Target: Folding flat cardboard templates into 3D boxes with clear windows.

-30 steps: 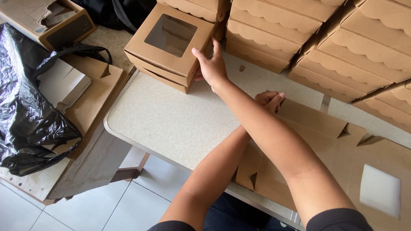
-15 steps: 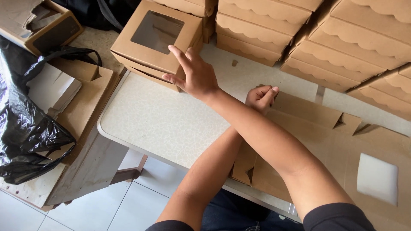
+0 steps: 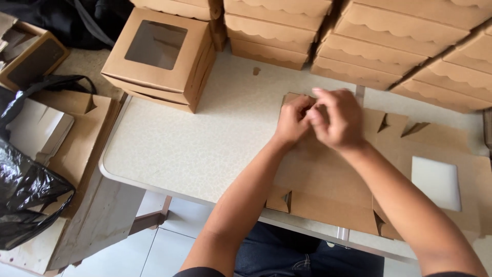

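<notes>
We're pinching the far edge of the flat box blank (image 3: 328, 169) lying on the table (image 3: 169, 154): left hand (image 3: 293, 120) and right hand (image 3: 335, 119) curling fingers closed on it. At ten o'clock, a windowed box (image 3: 159, 56) is sitting.

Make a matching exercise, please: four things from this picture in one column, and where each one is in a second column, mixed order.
Things:
1. windowed box
2. flat carton
3. black bag
4. stacked boxes

Places:
a. off the table, at the left
b. along the table's far edge
c. under both hands
d. on the table's far left corner

Pairs: 1-d, 2-c, 3-a, 4-b
</notes>
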